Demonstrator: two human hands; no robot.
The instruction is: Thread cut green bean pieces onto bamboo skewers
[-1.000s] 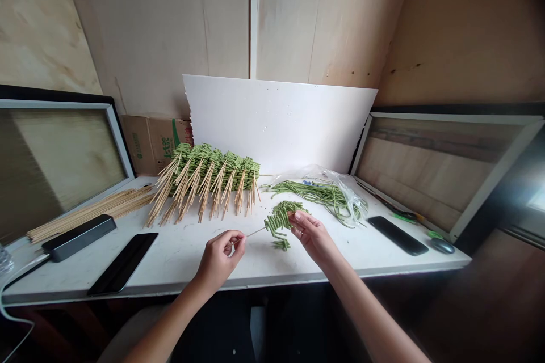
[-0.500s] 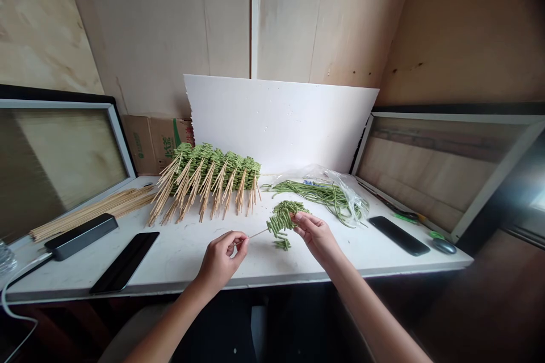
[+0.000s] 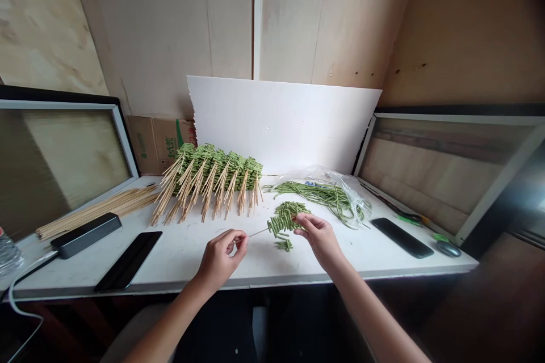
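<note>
Pinched in my left hand (image 3: pixel 223 255) is the bare end of a thin bamboo skewer (image 3: pixel 258 232), held low over the table and pointing right. Short cut pieces of long green bean (image 3: pixel 280 223) are threaded crosswise along its far part. At that far end, my right hand (image 3: pixel 317 233) has its thumb and fingers closed on a bean piece, partly hidden by the fingertips. Behind the skewer lies a heap of cut bean pieces (image 3: pixel 293 206), and a few more loose pieces (image 3: pixel 284 245) are on the table just below it.
Finished bean skewers (image 3: pixel 221 167) are stacked at back left. Bare skewers (image 3: pixel 102 209), a dark box (image 3: pixel 87 235) and a black phone (image 3: pixel 128 261) lie left. Uncut long beans (image 3: pixel 313 190) in a plastic bag, another phone (image 3: pixel 402 237) and a mouse (image 3: pixel 448 248) are right.
The view has shifted slightly, so the table things appear a little further right. Both hands keep nearly the same pose at the skewer, with the right fingers moving only a little.
</note>
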